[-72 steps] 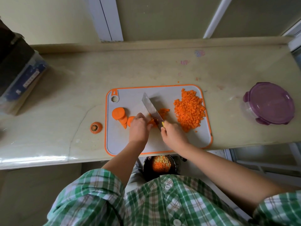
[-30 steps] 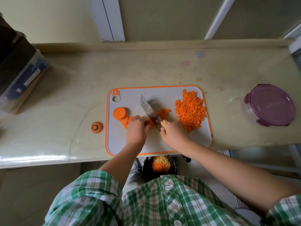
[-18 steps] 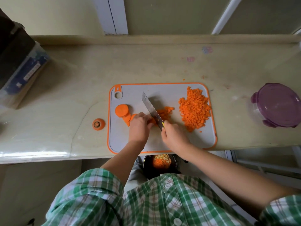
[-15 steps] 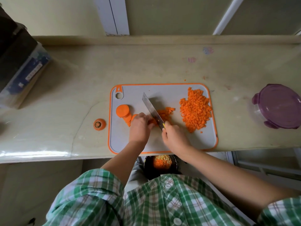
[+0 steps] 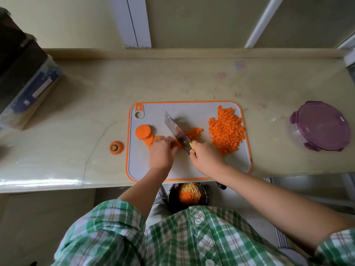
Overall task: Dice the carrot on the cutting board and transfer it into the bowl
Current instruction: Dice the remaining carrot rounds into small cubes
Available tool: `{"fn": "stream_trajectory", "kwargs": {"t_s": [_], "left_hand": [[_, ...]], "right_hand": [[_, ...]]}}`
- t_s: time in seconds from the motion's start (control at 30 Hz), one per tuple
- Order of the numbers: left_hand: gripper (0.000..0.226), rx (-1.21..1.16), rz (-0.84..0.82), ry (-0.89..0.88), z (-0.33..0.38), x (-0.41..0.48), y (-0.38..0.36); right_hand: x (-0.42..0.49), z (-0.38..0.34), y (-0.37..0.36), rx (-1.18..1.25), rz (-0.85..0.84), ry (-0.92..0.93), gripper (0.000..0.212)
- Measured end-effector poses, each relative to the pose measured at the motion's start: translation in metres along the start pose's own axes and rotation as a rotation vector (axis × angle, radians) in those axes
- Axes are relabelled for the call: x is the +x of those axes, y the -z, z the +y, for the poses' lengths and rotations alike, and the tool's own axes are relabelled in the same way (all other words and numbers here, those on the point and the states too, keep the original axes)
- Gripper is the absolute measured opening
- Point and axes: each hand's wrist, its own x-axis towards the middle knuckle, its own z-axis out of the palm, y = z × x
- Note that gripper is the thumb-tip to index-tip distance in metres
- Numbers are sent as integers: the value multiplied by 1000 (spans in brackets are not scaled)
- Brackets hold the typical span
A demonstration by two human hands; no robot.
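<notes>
Knife (image 5: 175,131) slightly farther left along carrot (image 5: 143,132)

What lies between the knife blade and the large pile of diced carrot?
In the head view, a small heap of cut carrot pieces lies beside the knife blade, then bare cutting board up to the large pile.

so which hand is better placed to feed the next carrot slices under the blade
Left. The left hand pins the carrot piece at the blade, right beside the uncut carrot slices; the right hand grips the knife, on the far side of them.
</notes>
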Motion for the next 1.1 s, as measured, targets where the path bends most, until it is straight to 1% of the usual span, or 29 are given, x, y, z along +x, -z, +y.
{"fn": "stream_trajectory", "kwargs": {"t_s": [0.3,0.47,0.67,0.77,0.87,1.1], "left_hand": [[7,10,-15,43,-1,4,-5],[3,7,-14,36,-2,5,-5],[8,22,-7,0,-1,4,-4],[6,24,-1,5,0,2,-2],[6,27,6,18,1,2,1],[10,162,-7,48,6,4,0]], "right_hand": [[-6,-12,-8,33,-5,-56,8],[-6,-11,-19,74,16,-80,11],[-5,1,-16,183,76,-124,14],[-5,6,-9,177,99,-130,13],[-8,2,-4,151,69,-82,12],[-11,-9,-4,83,57,-68,14]]}}
